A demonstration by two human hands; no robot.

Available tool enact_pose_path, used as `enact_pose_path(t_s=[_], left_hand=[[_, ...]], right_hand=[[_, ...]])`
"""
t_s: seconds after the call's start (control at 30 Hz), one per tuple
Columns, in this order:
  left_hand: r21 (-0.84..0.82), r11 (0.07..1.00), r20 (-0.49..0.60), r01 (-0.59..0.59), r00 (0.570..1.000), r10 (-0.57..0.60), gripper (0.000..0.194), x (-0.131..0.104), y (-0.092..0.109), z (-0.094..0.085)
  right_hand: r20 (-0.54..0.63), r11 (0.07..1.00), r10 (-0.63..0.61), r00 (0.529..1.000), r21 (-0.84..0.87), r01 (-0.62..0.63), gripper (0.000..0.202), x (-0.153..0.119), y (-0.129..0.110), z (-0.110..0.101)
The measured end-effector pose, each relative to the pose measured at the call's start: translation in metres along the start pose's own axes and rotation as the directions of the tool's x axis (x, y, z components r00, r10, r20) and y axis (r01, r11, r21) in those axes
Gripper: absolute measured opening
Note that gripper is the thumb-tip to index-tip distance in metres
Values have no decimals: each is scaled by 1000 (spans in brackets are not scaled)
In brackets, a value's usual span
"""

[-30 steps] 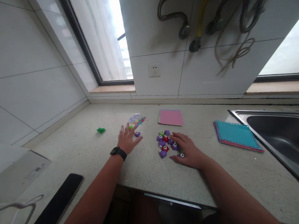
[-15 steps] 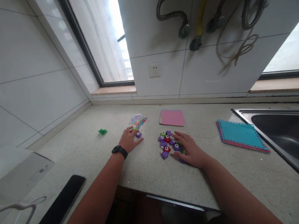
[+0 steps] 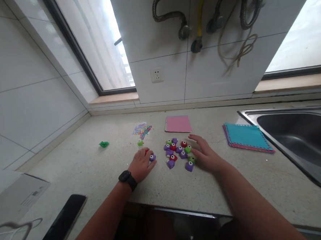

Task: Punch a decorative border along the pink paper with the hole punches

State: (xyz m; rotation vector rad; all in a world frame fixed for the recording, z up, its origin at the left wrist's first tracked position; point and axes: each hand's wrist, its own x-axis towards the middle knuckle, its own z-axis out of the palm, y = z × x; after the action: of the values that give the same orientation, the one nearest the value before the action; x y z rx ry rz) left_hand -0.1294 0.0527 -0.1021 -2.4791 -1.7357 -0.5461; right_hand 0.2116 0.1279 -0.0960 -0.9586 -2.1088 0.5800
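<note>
My left hand (image 3: pixel 140 165), with a black watch on the wrist, is curled low on the counter around a purple one-eyed toy piece (image 3: pixel 152 157). A red piece (image 3: pixel 147 151) shows partly beneath its fingers. Beyond it a green one-eyed piece (image 3: pixel 140 143) lies alone. Right of centre is a loose group of several small purple, red and green pieces, each with a white eye, such as a red one (image 3: pixel 184 144) and a purple one (image 3: pixel 189 166). My right hand (image 3: pixel 207 155) rests at the group's right side, fingers apart, fingertips close to a green piece (image 3: pixel 188 149).
Behind the pieces lie a pink pad of paper (image 3: pixel 178 124) and a heap of colourful bits (image 3: pixel 142 129). A crumpled green scrap (image 3: pixel 104 144) is at left. To the right are teal envelopes (image 3: pixel 247 136) and a sink (image 3: pixel 299 126). A white box (image 3: pixel 15 194) stands front left.
My left hand has drawn the red and purple pieces nearer, leaving a green one behind. My right hand has moved off the group's right side, uncovering pieces. The view has shifted right.
</note>
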Motion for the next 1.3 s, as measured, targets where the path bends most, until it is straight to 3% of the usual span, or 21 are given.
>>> enact_pose_path(t_s=[0.17, 0.33, 0.5, 0.67, 0.97, 1.1, 1.3], left_hand=[[-16, 999, 25, -33, 999, 34, 29, 11, 27, 3], [-82, 996, 37, -44, 998, 48, 31, 22, 37, 9], [-214, 975, -31, -66, 998, 61, 47, 19, 32, 11], [-274, 961, -46, -47, 998, 35, 25, 11, 21, 4], [-280, 959, -7, -28, 1000, 27, 28, 18, 23, -1], [-258, 966, -16, 5, 1000, -9, 37, 20, 22, 5], [-193, 978, -51, 82, 994, -93, 46, 16, 11, 11]], right_hand=[[-17, 999, -24, 1000, -42, 23, 45, -2, -8, 4], [-2, 990, -46, 999, -133, 46, 34, 0, -28, 8], [-5, 989, -14, 1000, -151, 13, 29, 2, -35, 7], [-29, 989, -29, 999, -146, 24, 27, 5, -34, 7], [244, 934, -104, 964, -310, 179, 38, 19, -70, 21], [231, 914, -47, 972, -382, 135, 42, 19, -66, 21], [193, 935, 1, 981, -347, 68, 43, 20, -57, 22]])
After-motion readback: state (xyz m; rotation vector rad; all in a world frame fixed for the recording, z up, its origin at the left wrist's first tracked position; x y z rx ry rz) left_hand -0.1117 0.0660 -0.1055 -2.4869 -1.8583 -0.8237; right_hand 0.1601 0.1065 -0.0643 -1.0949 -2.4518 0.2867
